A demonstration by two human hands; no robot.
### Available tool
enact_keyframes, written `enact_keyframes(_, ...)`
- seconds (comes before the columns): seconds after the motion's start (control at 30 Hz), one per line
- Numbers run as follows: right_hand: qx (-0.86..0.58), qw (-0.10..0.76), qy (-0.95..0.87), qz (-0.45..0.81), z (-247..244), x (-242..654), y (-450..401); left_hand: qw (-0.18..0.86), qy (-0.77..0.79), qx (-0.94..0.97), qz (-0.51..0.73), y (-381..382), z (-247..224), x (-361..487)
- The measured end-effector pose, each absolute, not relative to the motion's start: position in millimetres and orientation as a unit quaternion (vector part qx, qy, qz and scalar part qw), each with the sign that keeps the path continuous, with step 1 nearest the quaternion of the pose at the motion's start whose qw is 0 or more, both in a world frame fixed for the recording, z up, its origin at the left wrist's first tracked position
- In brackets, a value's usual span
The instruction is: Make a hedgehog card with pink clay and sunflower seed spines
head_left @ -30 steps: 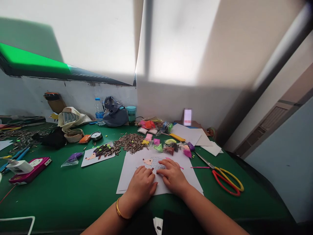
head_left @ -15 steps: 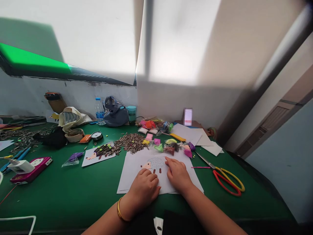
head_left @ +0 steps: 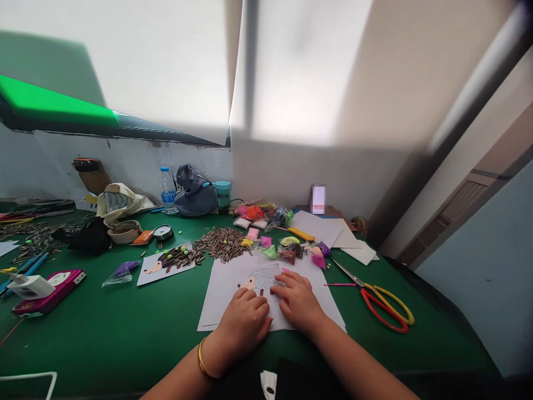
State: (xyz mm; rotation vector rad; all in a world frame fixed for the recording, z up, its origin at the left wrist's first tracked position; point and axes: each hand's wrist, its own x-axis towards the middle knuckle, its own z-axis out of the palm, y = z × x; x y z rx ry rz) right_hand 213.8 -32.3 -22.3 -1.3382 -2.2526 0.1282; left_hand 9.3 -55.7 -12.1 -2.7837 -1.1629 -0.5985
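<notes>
A hedgehog picture [head_left: 262, 276] with a speckled grey-blue body, pinkish face and brown feet lies on white paper sheets [head_left: 216, 311]. My left hand [head_left: 245, 314] rests on the paper just below the face, fingers bent but not wrapped round anything. To its right, my right hand [head_left: 300, 300] is open, fingers apart, with its fingertips on the hedgehog's right edge and over the rear foot. Beyond the paper lie a heap of sunflower seeds [head_left: 225, 244] and small bags of coloured clay [head_left: 287, 255].
Scissors [head_left: 366, 289] with red and yellow handles lie at the right beside a thin pink stick [head_left: 341, 285]. A seed-covered hedgehog card [head_left: 150, 275] sits to the left. Farther left are a purple clay bag [head_left: 125, 269] and a magenta power strip [head_left: 50, 291]. A phone [head_left: 318, 199] stands at the back.
My right hand has shifted slightly left and down, its fingers now spread over the hedgehog's right edge and rear foot. My left hand stays in place on the paper. The view has shifted slightly.
</notes>
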Motion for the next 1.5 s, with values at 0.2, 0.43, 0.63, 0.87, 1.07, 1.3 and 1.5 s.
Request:
enact_keyframes(0.2, -0.498, 0.245, -0.83, 0.049, -23.1, 212.8, -30.7, 0.034, -0.376, -0.906, -0.192, -55.2, -12.9, 9.1)
enact_keyframes(0.43, -0.488, 0.255, -0.833, 0.044, -23.2, 212.4, -30.6, 0.037, -0.38, -0.903, -0.196, -55.7, -14.0, 9.6)
enact_keyframes(0.63, -0.489, 0.244, -0.836, 0.049, -22.5, 212.2, -30.5, 0.034, -0.379, -0.904, -0.196, -55.8, -12.2, 10.2)
enact_keyframes(0.87, -0.489, 0.244, -0.836, 0.051, -22.1, 211.8, -30.2, 0.034, -0.377, -0.904, -0.198, -55.0, -11.7, 9.8)
enact_keyframes(1.07, -0.484, 0.26, -0.834, 0.046, -23.5, 212.9, -30.7, 0.04, -0.379, -0.904, -0.194, -55.3, -13.1, 9.6)
enact_keyframes(1.3, -0.482, 0.248, -0.839, 0.043, -26.9, 211.8, -28.5, 0.039, -0.374, -0.906, -0.196, -54.8, -13.3, 9.8)
enact_keyframes(1.5, -0.473, 0.27, -0.838, 0.046, -26.0, 213.2, -29.2, 0.036, -0.378, -0.906, -0.188, -55.1, -12.1, 9.6)
